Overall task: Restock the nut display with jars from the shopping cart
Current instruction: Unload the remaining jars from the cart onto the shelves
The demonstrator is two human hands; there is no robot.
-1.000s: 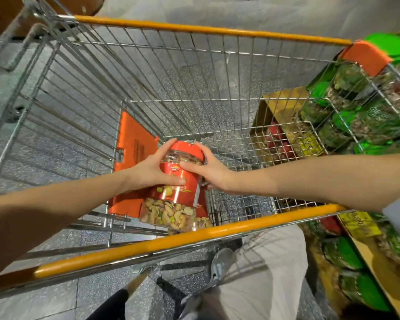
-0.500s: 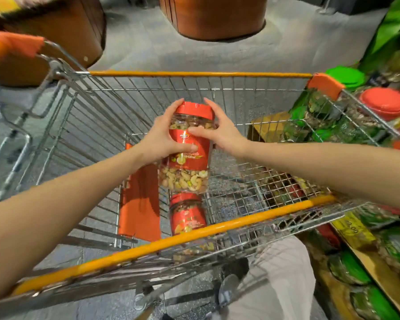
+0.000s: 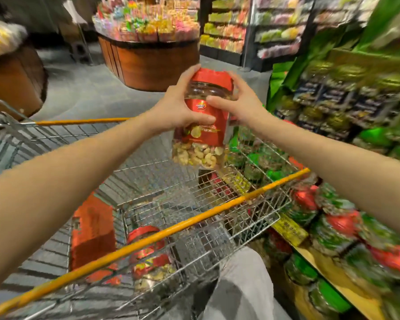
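**Jar of mixed nuts held high over the cart**

We hold the jar (image 3: pixel 201 125) in the air above the shopping cart (image 3: pixel 171 229). Our left hand (image 3: pixel 178 107) and right hand (image 3: pixel 243 105) each grip its upper half, fingers (image 3: pixel 187 76) curled round the red lid and shoulder. It is clear plastic with a red label, pale mixed nuts showing below, and stands near upright. A second jar (image 3: pixel 146 252) sits in the cart. To do this well, we judge, we should swing it right with both hands to the nut display (image 3: pixel 333 227) and set it upright, label outward.
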